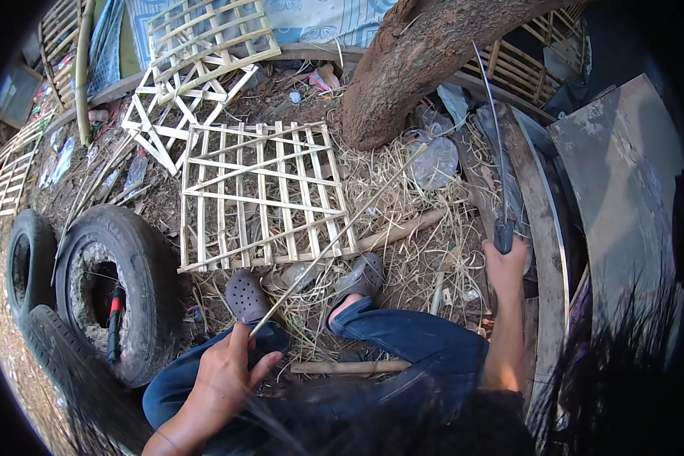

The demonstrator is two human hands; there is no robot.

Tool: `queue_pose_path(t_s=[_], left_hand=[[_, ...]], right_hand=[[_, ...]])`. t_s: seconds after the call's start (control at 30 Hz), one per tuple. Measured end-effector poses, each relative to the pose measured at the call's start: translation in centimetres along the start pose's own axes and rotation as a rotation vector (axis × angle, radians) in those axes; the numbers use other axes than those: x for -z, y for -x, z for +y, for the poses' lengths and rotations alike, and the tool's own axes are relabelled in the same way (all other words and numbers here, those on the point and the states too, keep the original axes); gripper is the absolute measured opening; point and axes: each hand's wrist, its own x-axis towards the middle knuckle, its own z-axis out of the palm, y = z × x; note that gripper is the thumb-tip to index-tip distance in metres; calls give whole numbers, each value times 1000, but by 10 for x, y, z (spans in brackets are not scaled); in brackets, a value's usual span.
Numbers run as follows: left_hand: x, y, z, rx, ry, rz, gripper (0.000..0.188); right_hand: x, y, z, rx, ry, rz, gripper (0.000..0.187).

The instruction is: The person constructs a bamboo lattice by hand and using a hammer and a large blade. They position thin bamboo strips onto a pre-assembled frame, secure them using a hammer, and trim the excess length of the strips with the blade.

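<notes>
In my left hand [222, 372] is one end of a long thin bamboo strip [387, 187], which slants up and away to the right. The fingers are closed on it and the thumb points right. My right hand [507, 270] grips the black handle of a long knife [499, 144], its narrow blade upright and apart from the strip. Ahead of my feet lies a woven lattice panel [281, 182] of pale bamboo slats, with the strip passing over its right edge in view. Thin shavings [410, 266] litter the ground around my shoes [247, 295].
Worn tyres [159, 296] stand at left, one holding a red-and-black tool [114, 323]. More lattice pieces [213, 38] lie behind the panel. A leaning tree trunk [387, 83] rises at the back. Planks [543, 251] and a grey board [623, 182] line the right side.
</notes>
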Motion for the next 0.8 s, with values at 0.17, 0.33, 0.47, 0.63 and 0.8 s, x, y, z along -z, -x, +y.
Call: queue_pose_path(t_s=[0.17, 0.33, 0.47, 0.63, 0.8], left_hand=[[-22, 5, -5, 92, -120, -12, 38], [-30, 5, 0, 39, -91, 53, 35], [-31, 11, -6, 60, -130, 71, 30], [-28, 16, -16, 95, -152, 134, 27], [-23, 21, -19, 125, -151, 138, 28]], right_hand=[[-28, 68, -65, 364, -39, -215, 13], [-63, 101, -106, 717, -58, -488, 28], [-75, 88, -110, 886, 49, -465, 28], [-72, 32, -85, 574, 165, -275, 21], [-31, -54, -21, 78, 490, 28, 20]])
